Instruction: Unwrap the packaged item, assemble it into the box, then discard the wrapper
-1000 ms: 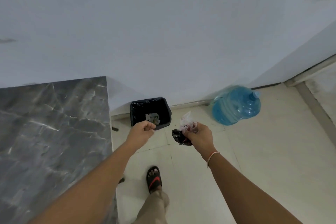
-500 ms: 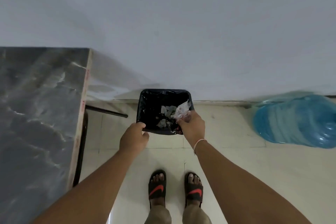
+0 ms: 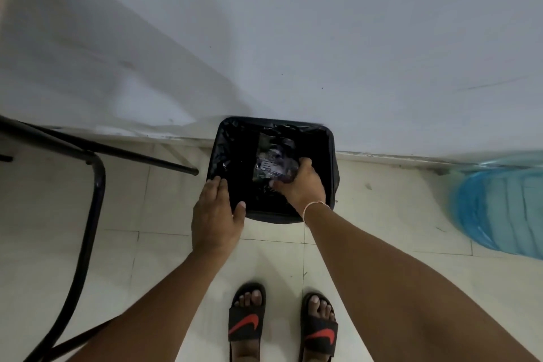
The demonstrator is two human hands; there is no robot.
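A black bin [image 3: 218, 146] lined with a black bag stands on the floor against the white wall. My left hand [image 3: 216, 214] rests with straight fingers on the bin's near left rim. My right hand [image 3: 300, 185] reaches down inside the bin, fingers curled round crumpled clear and dark wrapper plastic [image 3: 269, 168] that lies on other wrappers at the bottom. No box or unwrapped item is in view.
A black metal table frame [image 3: 94, 185] stands left of the bin, one bar ending close to its left side. A blue water jug [image 3: 499, 209] lies on the tiled floor at the right. My sandalled feet [image 3: 247, 323] stand just before the bin.
I have leaned down over the bin. My right hand went from above the rim down into it with the wrapper. My left hand opened and came to rest on the rim.
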